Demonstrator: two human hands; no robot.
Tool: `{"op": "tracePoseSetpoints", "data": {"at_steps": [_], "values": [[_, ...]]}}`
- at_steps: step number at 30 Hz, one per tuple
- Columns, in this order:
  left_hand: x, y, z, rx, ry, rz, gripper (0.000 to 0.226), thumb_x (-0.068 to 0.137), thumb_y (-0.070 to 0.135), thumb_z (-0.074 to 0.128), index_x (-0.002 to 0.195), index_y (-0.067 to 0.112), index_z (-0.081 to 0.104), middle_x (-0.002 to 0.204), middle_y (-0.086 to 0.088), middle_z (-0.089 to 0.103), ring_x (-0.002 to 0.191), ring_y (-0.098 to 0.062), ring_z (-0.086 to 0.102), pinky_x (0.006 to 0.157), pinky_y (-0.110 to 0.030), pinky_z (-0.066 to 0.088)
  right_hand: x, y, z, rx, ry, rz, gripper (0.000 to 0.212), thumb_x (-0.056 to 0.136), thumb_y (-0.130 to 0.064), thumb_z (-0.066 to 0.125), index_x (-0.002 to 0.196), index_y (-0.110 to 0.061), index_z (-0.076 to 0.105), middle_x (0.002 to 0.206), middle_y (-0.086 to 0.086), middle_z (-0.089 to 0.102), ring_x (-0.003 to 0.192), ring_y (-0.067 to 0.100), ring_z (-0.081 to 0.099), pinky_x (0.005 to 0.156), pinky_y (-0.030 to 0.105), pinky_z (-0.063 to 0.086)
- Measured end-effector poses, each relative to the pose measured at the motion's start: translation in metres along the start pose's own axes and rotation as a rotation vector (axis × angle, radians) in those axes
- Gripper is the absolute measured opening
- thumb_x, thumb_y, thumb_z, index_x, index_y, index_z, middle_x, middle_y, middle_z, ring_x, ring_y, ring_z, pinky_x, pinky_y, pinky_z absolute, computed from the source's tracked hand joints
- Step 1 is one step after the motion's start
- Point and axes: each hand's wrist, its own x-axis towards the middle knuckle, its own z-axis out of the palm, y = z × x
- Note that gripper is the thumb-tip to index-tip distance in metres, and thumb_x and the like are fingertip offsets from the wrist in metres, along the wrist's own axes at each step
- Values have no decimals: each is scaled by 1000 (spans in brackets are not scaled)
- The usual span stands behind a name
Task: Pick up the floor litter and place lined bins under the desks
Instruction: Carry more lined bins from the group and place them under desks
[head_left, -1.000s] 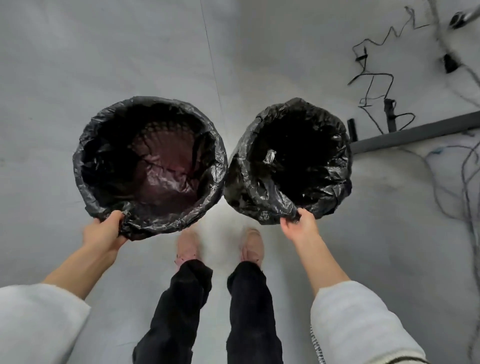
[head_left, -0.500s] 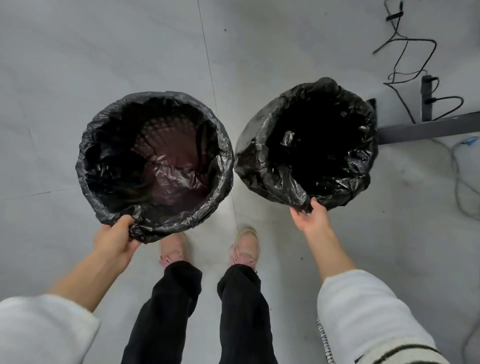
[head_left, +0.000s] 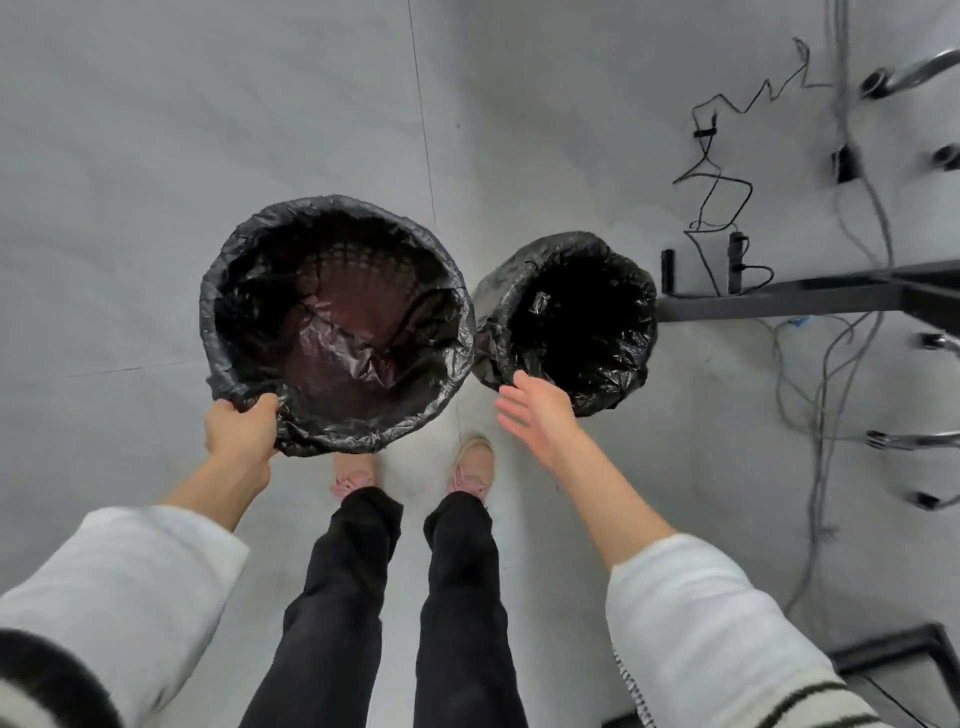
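While left hand (head_left: 240, 427) grips left bin (head_left: 337, 325) rim, right hand (head_left: 535, 410) hovers, fingers (head_left: 511, 401) spread, beside right bin (head_left: 569, 319).

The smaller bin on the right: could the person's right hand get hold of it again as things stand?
Probably yes. The right hand is open, fingers spread, just at the near rim of the smaller bin, with nothing between them. The left hand grips the larger bin.

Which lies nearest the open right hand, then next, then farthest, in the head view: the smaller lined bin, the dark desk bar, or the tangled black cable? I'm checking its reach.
From the right hand:
1. Smaller lined bin, just ahead of the fingers.
2. Dark desk bar, further right.
3. Tangled black cable, far up right.
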Motion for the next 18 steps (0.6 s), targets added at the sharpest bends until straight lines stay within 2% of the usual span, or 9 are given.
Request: {"op": "tracePoseSetpoints", "data": {"at_steps": [3,6,8,10,12,13,15,16,18], "values": [[-22,44,-39,53,-63,79,32,83,12,55,115,7,57,120,-17,63,95,-30,60,81,-40,51,-55,-24,41,-252,-17,-89,48,97,-29,48,136,-3,40,142,19,44,128,31,48,102,43,45],[-40,80,-73,84,-123,140,35,82,13,57,116,7,59,113,-16,66,98,-31,63,85,-44,52,-94,-40,71,-382,5,-146,69,91,-40,54,147,-12,25,140,2,43,122,26,50,92,39,45],[-54,106,-92,90,-193,163,32,83,13,56,115,8,59,106,-14,66,90,-27,61,81,-41,51,-116,-57,86,-394,41,-179,75,87,-43,57,147,-11,26,126,-3,50,111,21,55,95,36,43],[-65,133,-105,80,-254,184,28,85,12,54,113,8,58,100,-12,65,86,-25,60,77,-39,51,-135,-80,97,-409,107,-240,69,90,-36,55,147,-9,25,140,2,44,127,27,46,107,39,37],[-76,173,-111,46,-293,217,23,87,9,52,109,10,58,88,-7,65,79,-22,60,70,-34,51,-154,-118,106,-346,112,-268,59,94,-22,50,146,-7,28,145,7,41,133,28,40,110,41,34],[-81,188,-110,46,-304,242,22,87,8,51,108,11,58,83,-4,64,75,-19,59,65,-31,50,-160,-133,107,-279,84,-266,47,94,-15,48,139,-7,38,133,6,48,124,28,47,106,40,38],[-93,233,-103,49,-313,296,18,87,8,50,104,12,57,78,-1,61,70,-15,57,59,-27,47,-171,-174,112,-182,39,-277,15,92,-4,45,100,-12,54,95,6,53,87,24,55,82,36,44],[-99,256,-98,43,-310,317,16,87,8,50,101,12,57,76,-1,60,68,-14,56,58,-27,46,-176,-195,116,-165,39,-274,16,91,-2,44,85,-14,51,83,5,51,74,21,50,72,33,42],[-110,308,-88,46,-284,360,13,87,7,51,97,11,57,72,0,58,65,-13,54,57,-27,45,-183,-242,124,-167,23,-265,21,89,0,44,77,-17,48,74,6,49,66,20,47,64,31,41]]}}
